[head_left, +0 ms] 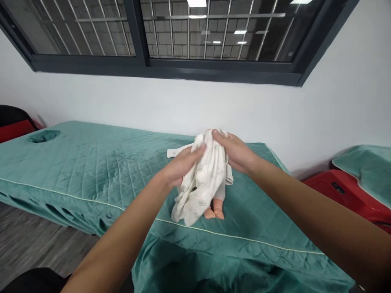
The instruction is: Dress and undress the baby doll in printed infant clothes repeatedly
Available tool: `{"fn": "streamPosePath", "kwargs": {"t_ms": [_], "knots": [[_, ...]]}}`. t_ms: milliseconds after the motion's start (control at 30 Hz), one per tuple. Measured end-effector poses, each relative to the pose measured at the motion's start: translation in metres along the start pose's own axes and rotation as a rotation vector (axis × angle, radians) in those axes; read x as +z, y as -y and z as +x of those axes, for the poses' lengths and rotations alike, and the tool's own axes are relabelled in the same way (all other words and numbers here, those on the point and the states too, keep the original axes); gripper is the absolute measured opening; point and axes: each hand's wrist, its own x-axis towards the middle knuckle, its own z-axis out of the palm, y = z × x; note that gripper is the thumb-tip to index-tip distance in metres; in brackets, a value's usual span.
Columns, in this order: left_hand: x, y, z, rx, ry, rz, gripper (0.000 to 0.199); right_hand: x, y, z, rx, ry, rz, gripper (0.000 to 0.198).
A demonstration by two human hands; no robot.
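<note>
A bunched white baby garment (204, 179) with a faint print hangs between my hands. My left hand (185, 162) grips it on the left side, thumb on top. My right hand (233, 150) pinches its upper right edge. Behind and below the cloth lies a baby doll (218, 208), its bare feet pointing toward me. White clothing shows on the doll, with one sleeve (177, 152) stretched out to the left and another cuff (229, 175) on the right. The garment and my hands hide the doll's head and most of its body.
The doll lies on a massage bed with a green quilted cover (122, 162), which has a face hole (45, 136) at the far left. A white wall (137, 101) and barred window (214, 36) stand behind. Red furniture (339, 191) is at right, a red-and-black object (15, 124) at left.
</note>
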Motion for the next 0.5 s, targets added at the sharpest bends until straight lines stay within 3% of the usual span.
{"fn": "streamPosePath", "kwargs": {"t_ms": [100,167,267,367,433,500], "knots": [[-0.005,0.006,-0.009,-0.105,0.145,0.163,0.055,-0.005,-0.007,0.006,0.027,-0.105,0.045,0.058],[-0.011,0.009,-0.011,-0.086,0.095,0.136,0.050,-0.008,-0.011,0.004,0.084,-0.086,0.071,0.058],[-0.020,0.014,-0.008,0.041,-0.109,-0.039,0.041,-0.007,-0.019,-0.007,0.180,0.147,0.080,0.047],[-0.022,0.018,-0.004,0.071,-0.187,-0.141,0.042,0.000,-0.024,-0.018,0.241,0.382,-0.033,0.042],[-0.017,0.019,-0.004,0.043,-0.193,-0.156,0.044,0.005,-0.027,-0.020,0.233,0.336,-0.076,0.036],[-0.009,0.020,-0.007,0.005,-0.181,-0.158,0.049,0.009,-0.027,-0.018,0.190,0.187,-0.017,0.033]]}}
